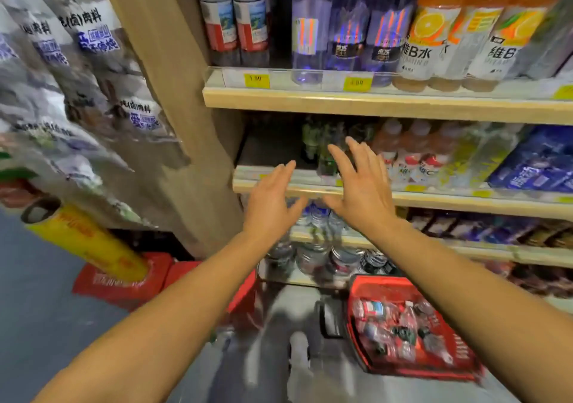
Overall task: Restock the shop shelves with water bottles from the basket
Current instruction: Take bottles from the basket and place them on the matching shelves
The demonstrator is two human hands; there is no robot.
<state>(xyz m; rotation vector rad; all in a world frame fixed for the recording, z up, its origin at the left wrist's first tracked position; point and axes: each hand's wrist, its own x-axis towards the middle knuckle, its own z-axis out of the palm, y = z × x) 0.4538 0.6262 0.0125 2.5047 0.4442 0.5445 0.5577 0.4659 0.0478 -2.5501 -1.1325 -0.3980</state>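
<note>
Both hands are empty, fingers straight and spread, in front of the middle shelf.

Left hand (273, 199) and right hand (361, 188) are raised near each other, palms turned inward, before the front edge of the middle shelf (434, 199); whether they touch it I cannot tell. Behind them a green bottle (325, 157) is partly hidden and blurred. To its left the shelf has open dark room up to the wooden side panel (173, 92). Water bottles (313, 216) on the lower shelves are blurred and cut by the arms. The red basket (366, 353) stands on the floor at the lower right, with more bottles lying inside; their labels are unreadable. On the top shelf the orange bottles (434, 30) show "維B水", and a yellow price tag (256, 79) reads about "1.90". The hanging bags (77, 61) at the left carry "肉料".
</note>
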